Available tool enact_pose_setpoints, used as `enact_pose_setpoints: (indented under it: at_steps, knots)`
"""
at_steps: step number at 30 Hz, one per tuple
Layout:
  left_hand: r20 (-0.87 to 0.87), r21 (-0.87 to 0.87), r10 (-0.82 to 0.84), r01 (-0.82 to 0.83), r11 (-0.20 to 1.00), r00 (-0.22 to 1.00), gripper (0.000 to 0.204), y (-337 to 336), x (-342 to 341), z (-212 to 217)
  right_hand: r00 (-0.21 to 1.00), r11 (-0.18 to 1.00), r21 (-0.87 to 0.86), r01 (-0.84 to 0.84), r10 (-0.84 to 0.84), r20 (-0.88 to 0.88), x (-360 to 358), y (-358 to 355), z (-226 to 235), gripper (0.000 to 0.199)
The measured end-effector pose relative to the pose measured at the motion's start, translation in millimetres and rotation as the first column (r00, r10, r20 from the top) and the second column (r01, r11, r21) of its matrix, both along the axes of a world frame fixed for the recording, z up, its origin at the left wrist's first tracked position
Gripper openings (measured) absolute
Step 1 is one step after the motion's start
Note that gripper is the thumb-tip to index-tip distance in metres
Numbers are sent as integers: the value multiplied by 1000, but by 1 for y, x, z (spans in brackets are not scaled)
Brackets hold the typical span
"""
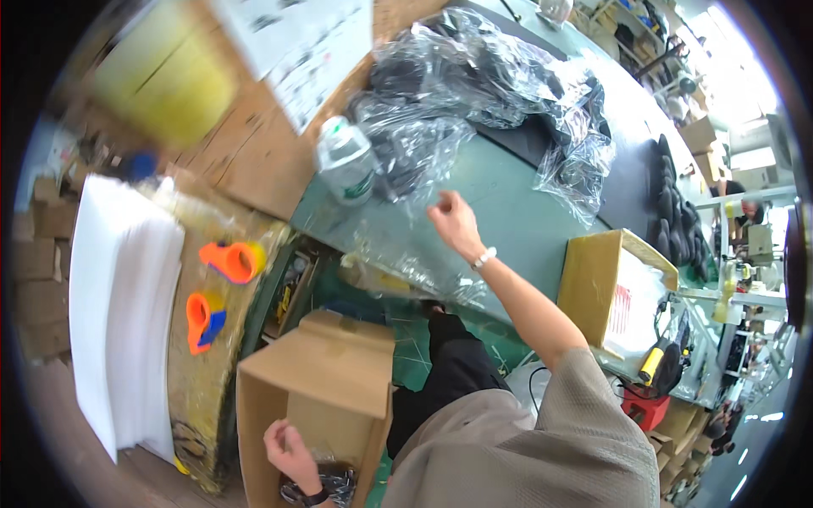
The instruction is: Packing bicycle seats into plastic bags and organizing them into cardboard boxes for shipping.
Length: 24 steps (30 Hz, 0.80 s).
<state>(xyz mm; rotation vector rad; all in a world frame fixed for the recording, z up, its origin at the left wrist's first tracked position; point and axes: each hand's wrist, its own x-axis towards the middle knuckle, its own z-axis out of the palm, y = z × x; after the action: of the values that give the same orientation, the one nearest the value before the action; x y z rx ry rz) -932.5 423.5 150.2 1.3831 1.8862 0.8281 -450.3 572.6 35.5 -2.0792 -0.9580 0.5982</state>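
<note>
My left hand (pixel 292 450) is over an open cardboard box (pixel 315 356) at the lower left, its fingers loosely bent and apart. Inside the box, beneath that hand, lies a dark item in clear plastic (pixel 339 484). My right hand (pixel 455 222) hovers above the green table (pixel 517 199), fingers half curled with gaps between them and nothing visible in them. Just beyond it is a heap of black items in clear plastic bags (pixel 474 72). A clear plastic bottle (pixel 345 162) with a green label stands left of the heap.
Two orange tape dispensers (pixel 233 261) lie on a worn ledge beside a stack of white sheets (pixel 127 313). At right, a cardboard box (pixel 593 275) holds white plastic bags. Black padded pieces (pixel 671 207) line the table's far right. A red stool (pixel 645 410) stands below.
</note>
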Motion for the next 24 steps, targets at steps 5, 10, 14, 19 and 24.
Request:
enact_pose_setpoints:
  at_steps: [5, 10, 14, 19, 24]
  knots:
    - [-315, 78, -683, 735, 673, 659, 58, 143, 274, 21, 886, 954, 12, 299, -282, 369, 168, 28, -94, 51]
    - [-682, 21, -664, 916, 401, 306, 80, 292, 471, -52, 402, 782, 217, 585, -511, 759, 379, -8, -80, 63]
    - [-573, -511, -812, 724, 462, 114, 85, 388, 522, -99, 690, 685, -288, 669, -428, 584, 479, -40, -55, 97]
    - [-691, -558, -714, 707, 434, -108, 84, 355, 545, -145, 879, 681, -561, 471, -412, 239, 498, -65, -67, 109]
    - [-737, -468, -672, 668, 578, 65, 90, 281, 565, -159, 835, 647, -588, 486, -543, 94, 384, -40, -52, 97]
